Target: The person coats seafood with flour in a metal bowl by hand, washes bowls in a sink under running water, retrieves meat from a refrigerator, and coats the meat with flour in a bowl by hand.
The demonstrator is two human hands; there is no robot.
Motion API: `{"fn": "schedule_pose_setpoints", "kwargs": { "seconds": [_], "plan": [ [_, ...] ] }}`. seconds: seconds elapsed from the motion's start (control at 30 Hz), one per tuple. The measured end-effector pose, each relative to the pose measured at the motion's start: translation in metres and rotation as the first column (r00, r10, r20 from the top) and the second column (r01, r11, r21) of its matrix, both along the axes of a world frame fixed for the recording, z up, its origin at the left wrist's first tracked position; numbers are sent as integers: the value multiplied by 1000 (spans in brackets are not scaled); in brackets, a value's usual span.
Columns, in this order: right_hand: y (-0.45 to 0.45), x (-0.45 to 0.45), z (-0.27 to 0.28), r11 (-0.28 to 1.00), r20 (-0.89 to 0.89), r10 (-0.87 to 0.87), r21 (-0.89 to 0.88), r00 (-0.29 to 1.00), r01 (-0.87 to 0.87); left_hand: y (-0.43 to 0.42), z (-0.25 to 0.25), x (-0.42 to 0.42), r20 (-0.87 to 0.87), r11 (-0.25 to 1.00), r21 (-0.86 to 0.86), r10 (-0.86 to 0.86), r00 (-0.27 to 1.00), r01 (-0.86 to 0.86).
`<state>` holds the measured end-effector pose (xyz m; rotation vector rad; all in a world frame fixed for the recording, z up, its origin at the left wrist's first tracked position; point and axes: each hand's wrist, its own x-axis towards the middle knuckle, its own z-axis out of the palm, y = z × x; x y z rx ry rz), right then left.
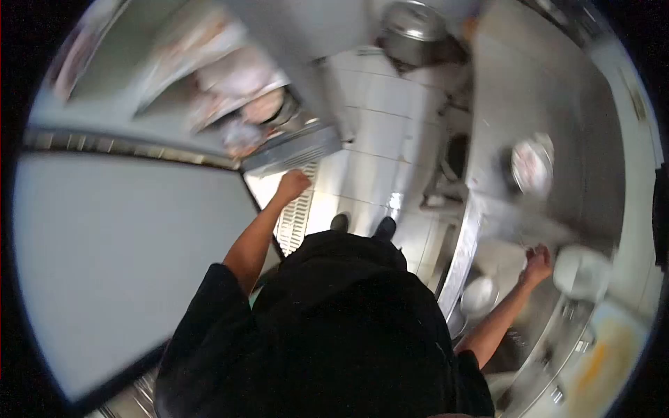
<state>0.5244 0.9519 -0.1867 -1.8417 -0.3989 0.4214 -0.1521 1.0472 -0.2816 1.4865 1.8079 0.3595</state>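
Note:
My left hand [294, 185] hangs in front of the open fridge, with its fingers curled in; what it holds, if anything, is hidden. The white fridge door [132, 251] stands open beside my left arm. Bagged food, pinkish and pale [240, 73], fills the shelves behind. Over the sink on the right is my right hand [536, 265], blurred, near a white container [582, 273]. A round white bowl [479, 297] sits in the sink area. On the steel counter lies a dish with pale pink contents [532, 167].
The steel counter [571, 90] runs along the right side. A lidded metal pot [414, 31] stands at the far end of the white tiled floor [373, 136]. A slotted floor grate [296, 219] lies below my left hand. My shoes show at the centre.

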Motion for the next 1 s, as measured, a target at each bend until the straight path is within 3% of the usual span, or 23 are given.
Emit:
{"fn": "schedule_pose_setpoints", "kwargs": {
  "seconds": [0.03, 0.1, 0.13, 0.17, 0.2, 0.23, 0.27, 0.3, 0.33, 0.37, 0.47, 0.53, 0.63, 0.7, 0.77, 0.83, 0.9, 0.93, 0.97, 1.0],
  "plan": [
    [35, 11, -5, 988, 163, 131, 58, 978, -142, -12, 30, 16, -38, 999, -34, 40, 998, -42],
    [101, 49, -3, 889, 469, 455, -292, 757, -353, -43, 33, 9, -151, 996, 53, 80, 985, -73],
    [131, 104, -49, 887, 861, 433, -354, 266, -298, -63, 41, 6, -156, 987, 20, 158, 975, -157],
    [156, 107, -45, 859, 871, 438, -335, 220, -387, -81, 50, 2, -155, 973, -14, 226, 962, -231],
    [178, 101, -41, 866, 615, 497, -316, 612, -387, -103, 59, -1, -203, 960, 26, 278, 939, -278],
    [193, 92, -36, 858, 212, 466, -343, 859, -381, -128, 68, -3, -121, 917, 72, 400, 909, -393],
    [201, 87, -32, 829, -231, 309, -411, 923, -381, -152, 76, -8, -18, 872, 24, 489, 872, -489],
    [208, 73, -27, 896, -371, 162, -333, 914, -294, -173, 84, -18, 85, 823, -26, 567, 819, -567],
    [207, 65, -24, 861, -342, 149, -417, 928, -292, -196, 89, -24, 98, 793, -14, 608, 788, -610],
    [224, 120, -64, 771, -508, 274, -391, 816, -502, -219, 93, -32, 107, 741, -67, 672, 733, -669],
    [236, 73, -53, 827, -500, 245, -341, 831, -448, -269, 81, -52, 124, 666, -71, 744, 656, -742],
    [261, 89, -72, 847, -621, 67, -379, 781, -373, -276, 97, -45, 150, 683, -73, 728, 669, -726],
    [273, 44, -44, 904, -544, 217, -203, 811, -377, -270, 125, -43, 156, 743, -125, 669, 726, -658],
    [264, 5, -16, 728, -466, 616, 30, 635, -684, -277, 98, -52, 193, 744, -80, 665, 722, -664],
    [240, -74, 19, 766, -318, 612, 14, 724, -642, -281, 91, -56, 403, 800, 42, 535, 743, -599],
    [204, -144, 56, 557, -215, 781, -184, 586, -810, -287, 107, -52, 492, 817, 20, 493, 717, -576],
    [142, -235, 80, 447, -224, 863, -77, 453, -891, -297, 126, -46, 640, 831, -124, 485, 596, -543],
    [105, -285, 97, 390, -224, 880, -159, 418, -907, -304, 130, -42, 671, 840, -127, 464, 578, -528],
    [99, -301, 75, 224, -289, 925, -113, 247, -968, -312, 132, -38, 701, 849, -130, 444, 557, -512],
    [69, -345, 79, 191, -328, 916, -154, 233, -969, -318, 134, -35, 751, 841, -172, 449, 485, -512]
  ]
}}
